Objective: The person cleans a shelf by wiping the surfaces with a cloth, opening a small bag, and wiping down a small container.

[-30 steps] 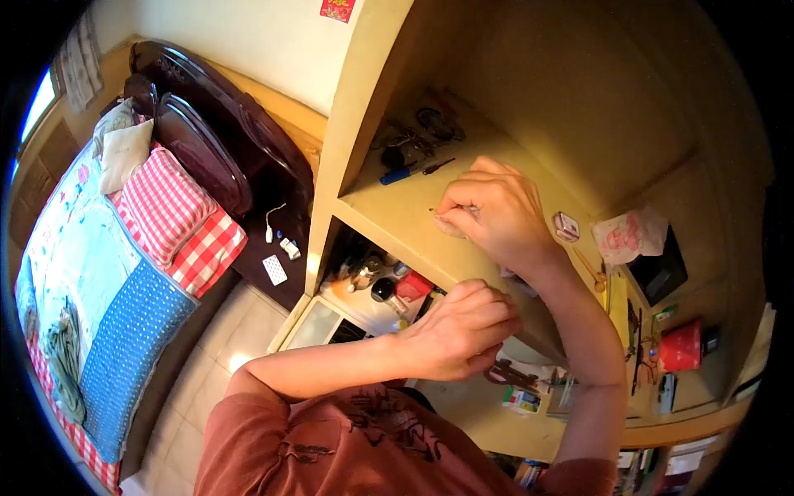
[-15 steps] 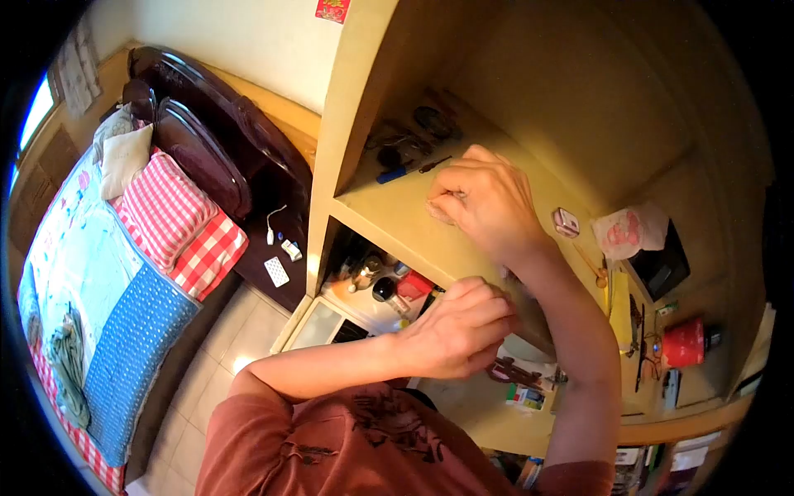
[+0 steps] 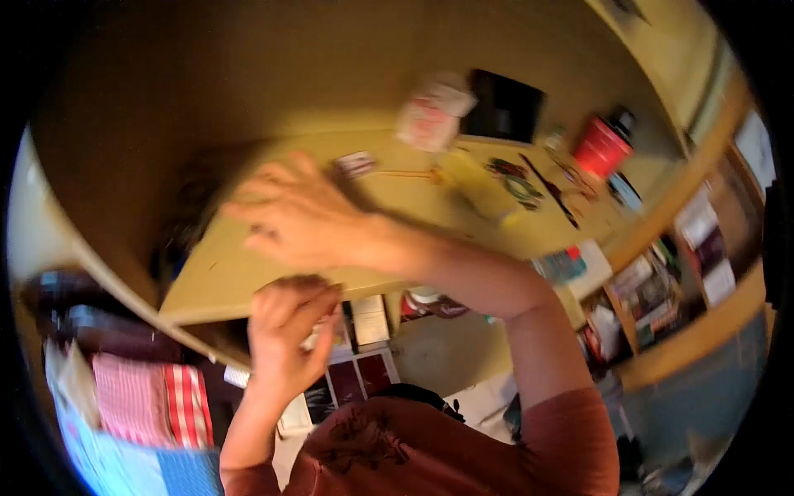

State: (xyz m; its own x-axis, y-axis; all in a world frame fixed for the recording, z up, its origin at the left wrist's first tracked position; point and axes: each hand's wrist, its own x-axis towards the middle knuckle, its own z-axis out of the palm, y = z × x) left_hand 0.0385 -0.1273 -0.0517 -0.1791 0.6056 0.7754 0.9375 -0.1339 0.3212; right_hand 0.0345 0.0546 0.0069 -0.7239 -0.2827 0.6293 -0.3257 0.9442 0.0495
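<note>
My right hand (image 3: 302,219) hovers over the wooden shelf (image 3: 240,289), its fingers spread and blurred by motion. I see nothing held in it. Just below, at the shelf's front edge, my left hand (image 3: 289,326) has its fingers curled in towards the thumb; whatever they hold, if anything, is too small or hidden to make out. Beyond the right hand lies a small pink-and-white box (image 3: 356,164). Further along the shelf are a white plastic bag with red print (image 3: 432,116) and a yellow item (image 3: 480,186).
A dark flat screen (image 3: 503,106) leans at the back, with a red container (image 3: 604,147) to its right. Cords (image 3: 517,183) and a dark stick (image 3: 550,190) lie on the shelf. Books (image 3: 645,289) fill compartments at right. A bed with a checked pillow (image 3: 136,395) is at lower left.
The view has swung to the right along the shelf. My right hand's fingers have gone from pinched to spread. My left hand is still curled and now points upward.
</note>
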